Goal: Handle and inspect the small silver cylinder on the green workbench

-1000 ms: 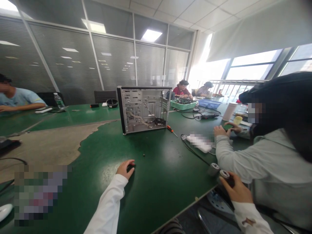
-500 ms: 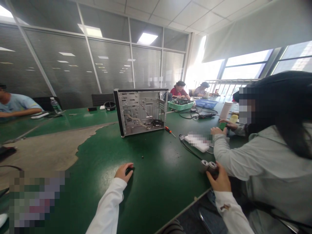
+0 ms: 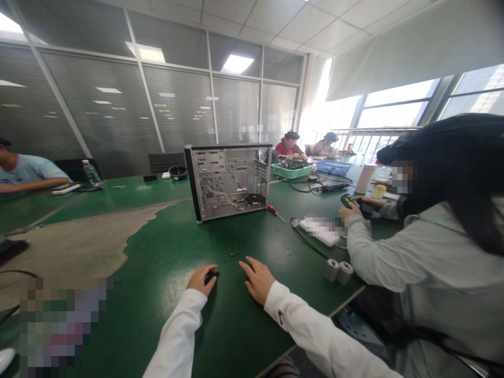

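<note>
My left hand [image 3: 202,279] rests on the green table with its fingers curled and the thumb apart; the space between them is dark, and I see no object in it. Opposite it, my right hand [image 3: 258,280] is open, fingers spread low over the tabletop. Between and just beyond the two hands lies a tiny dark piece [image 3: 232,255], too small to name. Farther back stands an opened computer case [image 3: 232,181], its metal inside and loose wires showing. A screwdriver [image 3: 275,212] with an orange and black handle lies at its right corner.
Two grey metal cylinders [image 3: 338,272] stand at the right near a white power strip [image 3: 321,231] and its cable. Close on the right, a co-worker [image 3: 394,247] handles a small green object [image 3: 346,200]. Green [image 3: 291,171] and blue baskets [image 3: 333,167] sit farther back.
My right hand has let go of the right-hand cylinder and moved left to the table's middle. The left hand has barely moved. The co-worker's hands have shifted with the green object.
</note>
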`<act>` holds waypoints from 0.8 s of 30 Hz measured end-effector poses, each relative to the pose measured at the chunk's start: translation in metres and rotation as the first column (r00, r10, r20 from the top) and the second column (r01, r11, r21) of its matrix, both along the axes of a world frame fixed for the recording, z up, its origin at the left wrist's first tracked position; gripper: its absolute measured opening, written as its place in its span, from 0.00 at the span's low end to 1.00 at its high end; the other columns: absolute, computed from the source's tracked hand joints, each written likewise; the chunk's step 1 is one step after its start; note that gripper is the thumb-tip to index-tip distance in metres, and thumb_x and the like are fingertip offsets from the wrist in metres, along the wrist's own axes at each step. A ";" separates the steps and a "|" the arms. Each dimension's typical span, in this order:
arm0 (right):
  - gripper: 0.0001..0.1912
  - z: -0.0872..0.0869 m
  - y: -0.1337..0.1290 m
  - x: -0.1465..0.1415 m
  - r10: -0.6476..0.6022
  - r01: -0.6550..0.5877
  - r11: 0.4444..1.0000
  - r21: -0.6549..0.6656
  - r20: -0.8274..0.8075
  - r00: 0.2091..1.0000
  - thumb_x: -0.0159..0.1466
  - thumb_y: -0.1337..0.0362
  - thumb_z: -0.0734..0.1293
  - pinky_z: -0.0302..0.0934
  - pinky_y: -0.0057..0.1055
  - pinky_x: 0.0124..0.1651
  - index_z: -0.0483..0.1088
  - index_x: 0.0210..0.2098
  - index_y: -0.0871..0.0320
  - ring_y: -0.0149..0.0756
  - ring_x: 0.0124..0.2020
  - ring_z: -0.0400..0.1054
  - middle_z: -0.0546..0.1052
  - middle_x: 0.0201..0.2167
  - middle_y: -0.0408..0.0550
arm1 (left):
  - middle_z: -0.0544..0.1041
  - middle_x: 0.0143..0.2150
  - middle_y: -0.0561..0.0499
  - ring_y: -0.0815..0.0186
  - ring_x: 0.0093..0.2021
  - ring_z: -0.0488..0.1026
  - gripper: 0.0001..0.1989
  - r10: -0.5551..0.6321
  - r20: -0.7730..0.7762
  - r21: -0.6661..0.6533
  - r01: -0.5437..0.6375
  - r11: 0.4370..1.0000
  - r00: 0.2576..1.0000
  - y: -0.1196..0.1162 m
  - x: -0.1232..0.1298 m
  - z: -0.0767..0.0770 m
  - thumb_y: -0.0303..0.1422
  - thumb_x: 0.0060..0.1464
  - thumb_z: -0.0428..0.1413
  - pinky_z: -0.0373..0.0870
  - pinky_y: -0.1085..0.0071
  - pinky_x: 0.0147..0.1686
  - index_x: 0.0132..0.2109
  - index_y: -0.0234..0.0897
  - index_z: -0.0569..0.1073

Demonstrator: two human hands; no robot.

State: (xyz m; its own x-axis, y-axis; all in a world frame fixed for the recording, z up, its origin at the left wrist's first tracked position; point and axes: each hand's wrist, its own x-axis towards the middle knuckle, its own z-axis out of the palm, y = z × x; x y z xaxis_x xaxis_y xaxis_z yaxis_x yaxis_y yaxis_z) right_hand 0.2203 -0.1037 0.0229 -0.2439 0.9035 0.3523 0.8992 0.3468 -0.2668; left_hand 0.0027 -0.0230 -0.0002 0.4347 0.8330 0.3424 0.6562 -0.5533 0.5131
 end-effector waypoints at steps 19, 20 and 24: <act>0.13 -0.025 0.052 -0.020 0.258 -0.264 0.957 0.121 0.058 0.964 0.58 0.73 0.52 0.57 0.25 0.40 0.67 0.33 0.59 0.31 0.39 0.60 0.70 0.35 0.47 | 0.73 0.34 0.48 0.64 0.37 0.67 0.14 0.000 -0.033 -0.003 0.000 1.000 0.999 0.005 0.002 -0.002 0.27 0.42 0.48 0.61 0.66 0.40 0.39 0.34 0.68; 0.14 -0.024 0.044 -0.014 0.265 -0.270 0.954 0.130 0.054 0.963 0.57 0.73 0.52 0.58 0.26 0.39 0.67 0.32 0.59 0.31 0.38 0.60 0.70 0.34 0.47 | 0.73 0.34 0.48 0.64 0.37 0.67 0.14 -0.005 -0.037 -0.010 0.004 1.000 0.999 0.005 0.002 -0.001 0.27 0.42 0.48 0.61 0.66 0.40 0.39 0.34 0.67; 0.14 -0.015 0.009 0.022 0.213 -0.210 0.962 0.172 0.002 0.977 0.57 0.74 0.52 0.59 0.27 0.37 0.66 0.30 0.58 0.31 0.34 0.62 0.70 0.31 0.47 | 0.73 0.35 0.47 0.64 0.37 0.67 0.14 -0.011 -0.041 -0.021 0.010 1.000 0.999 0.004 0.002 0.001 0.27 0.43 0.48 0.62 0.66 0.40 0.40 0.33 0.67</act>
State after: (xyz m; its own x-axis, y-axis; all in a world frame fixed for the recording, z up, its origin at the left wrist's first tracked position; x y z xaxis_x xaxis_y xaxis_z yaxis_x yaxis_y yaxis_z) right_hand 0.2422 -0.0948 0.0077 -0.4159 0.7584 0.5019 0.7965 0.5701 -0.2013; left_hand 0.0044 -0.0187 0.0007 0.4569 0.8350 0.3066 0.6710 -0.5499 0.4974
